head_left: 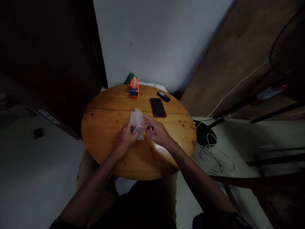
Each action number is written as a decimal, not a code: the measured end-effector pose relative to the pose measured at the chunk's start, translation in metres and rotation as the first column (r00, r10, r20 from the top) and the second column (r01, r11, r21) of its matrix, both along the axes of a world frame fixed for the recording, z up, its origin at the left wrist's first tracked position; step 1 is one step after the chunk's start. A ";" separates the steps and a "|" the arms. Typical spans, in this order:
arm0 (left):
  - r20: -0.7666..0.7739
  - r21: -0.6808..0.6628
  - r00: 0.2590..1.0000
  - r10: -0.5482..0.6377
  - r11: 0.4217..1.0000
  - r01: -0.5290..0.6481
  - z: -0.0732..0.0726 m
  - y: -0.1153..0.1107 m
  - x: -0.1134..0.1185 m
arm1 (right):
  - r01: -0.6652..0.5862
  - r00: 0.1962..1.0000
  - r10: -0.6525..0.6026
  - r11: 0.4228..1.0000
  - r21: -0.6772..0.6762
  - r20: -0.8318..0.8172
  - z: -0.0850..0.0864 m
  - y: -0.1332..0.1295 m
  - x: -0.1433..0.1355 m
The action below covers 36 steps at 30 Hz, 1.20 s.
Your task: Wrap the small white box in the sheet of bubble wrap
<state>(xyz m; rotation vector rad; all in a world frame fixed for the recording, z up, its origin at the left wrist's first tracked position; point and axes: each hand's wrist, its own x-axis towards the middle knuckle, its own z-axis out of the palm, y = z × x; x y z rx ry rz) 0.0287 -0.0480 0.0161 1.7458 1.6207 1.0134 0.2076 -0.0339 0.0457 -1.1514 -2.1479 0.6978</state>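
A small piece of translucent, whitish plastic wrap point(137, 118), which looks like bubble wrap, is on the round wooden table point(107, 127) in front of me. On its lower left side, my left hand point(127, 135) grips it with thumb and fingers curled together. My right hand point(154, 130) is at its right edge, thumb and index finger bent into a pinch on the wrap. Whether anything lies inside the wrap cannot be made out. Just beyond my right hand lies a black-screened phone point(158, 107) with a red edge.
An orange and blue tape dispenser point(134, 87) stands at the table's far edge, near the white wall point(152, 38). A dark keypad phone point(164, 96) lies at the far right. Right of the table are a coiled white cable point(212, 156) and a black stand base point(206, 133).
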 end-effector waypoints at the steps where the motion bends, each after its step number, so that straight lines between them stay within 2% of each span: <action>1: -0.005 0.004 1.000 0.002 1.000 -0.002 -0.001 0.000 0.000 | 0.031 0.999 -0.029 0.999 0.039 -0.034 -0.004 0.001 0.002; 4: -0.067 0.057 0.997 -0.031 0.998 0.035 -0.001 -0.003 -0.001 | 0.001 1.000 0.000 0.992 0.126 -0.006 -0.015 0.003 0.000; 8: -0.223 0.088 0.966 -0.133 0.984 0.156 0.003 -0.005 -0.005 | -0.050 0.998 0.045 0.986 0.157 0.037 -0.024 0.005 -0.005; 11: -0.298 0.042 0.943 -0.151 0.984 0.171 0.006 -0.005 -0.005 | 0.036 0.997 -0.028 0.993 0.115 -0.067 -0.027 0.009 0.001; 12: -0.309 0.034 0.941 -0.139 0.987 0.157 0.006 -0.004 -0.005 | 0.097 0.988 -0.088 0.994 0.060 -0.129 -0.027 0.012 0.005; 14: -0.311 0.036 0.944 -0.111 0.991 0.129 0.005 -0.004 -0.003 | 0.203 0.940 -0.233 0.969 -0.142 -0.248 -0.029 0.020 0.013; 17: -0.291 0.048 0.952 -0.095 0.992 0.114 0.003 -0.004 -0.002 | 0.216 0.860 -0.401 0.847 -0.486 -0.316 -0.030 0.036 0.016; 19: -0.281 0.044 0.955 -0.096 0.993 0.113 0.002 -0.004 -0.001 | 0.195 0.821 -0.465 0.774 -0.603 -0.332 -0.029 0.047 0.010; 21: -0.266 0.044 0.959 -0.094 0.993 0.110 0.001 -0.004 -0.002 | 0.193 0.798 -0.500 0.742 -0.642 -0.338 -0.027 0.058 0.000; 24: -0.243 0.043 0.964 -0.105 0.992 0.118 0.002 -0.005 -0.002 | 0.181 0.812 -0.489 0.730 -0.659 -0.318 -0.023 0.070 -0.013; 28: -0.242 0.016 0.961 -0.132 0.990 0.140 0.006 -0.005 -0.002 | 0.114 0.865 -0.404 0.736 -0.667 -0.298 -0.017 0.081 -0.019; 33: -0.309 -0.048 0.937 -0.160 0.987 0.152 0.014 -0.004 -0.002 | 0.088 0.932 -0.295 0.749 -0.657 -0.211 -0.016 0.092 -0.026; 36: -0.319 -0.067 0.933 -0.170 0.985 0.156 0.017 -0.002 -0.003 | 0.098 0.917 -0.303 0.800 -0.592 -0.259 -0.021 0.094 -0.032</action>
